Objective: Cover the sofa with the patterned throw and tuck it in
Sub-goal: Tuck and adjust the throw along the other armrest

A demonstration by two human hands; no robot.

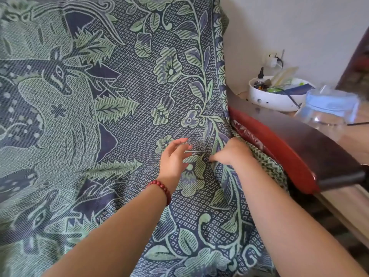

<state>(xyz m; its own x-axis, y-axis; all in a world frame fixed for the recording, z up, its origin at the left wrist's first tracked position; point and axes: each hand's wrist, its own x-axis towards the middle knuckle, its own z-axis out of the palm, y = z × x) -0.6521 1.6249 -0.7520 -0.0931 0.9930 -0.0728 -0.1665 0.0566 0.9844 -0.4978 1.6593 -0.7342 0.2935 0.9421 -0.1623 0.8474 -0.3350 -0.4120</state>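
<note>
A bead bracelet (161,189) circles the left wrist in the lower middle of the frame. Just above it the left hand (175,154) is open, its fingers (180,141) loosely spread and holding nothing, their tips at or just over the throw (119,116). To its right, the right hand (231,152) is knuckles-up with its fingers bent down into the cloth. The tips are buried, so I cannot tell whether they pinch a fold or only push.

The throw fills the frame from the bottom edge to the top, draped over the seat and up the back, with its right border bunched against the red pad (275,150) of the sofa arm (319,148).

The step in hand looks like tucking at the corner where seat, back and arm meet. To do it well, flatten the left hand on the seat to hold the pattern straight. Drive the right hand's fingers deep along the crease, then work towards the front edge so the slack goes down rather than ridging up.

Beyond the arm, at the right of the frame, a surface carries a glass jar (329,108) and a white bowl (267,98) of oddments.
</note>
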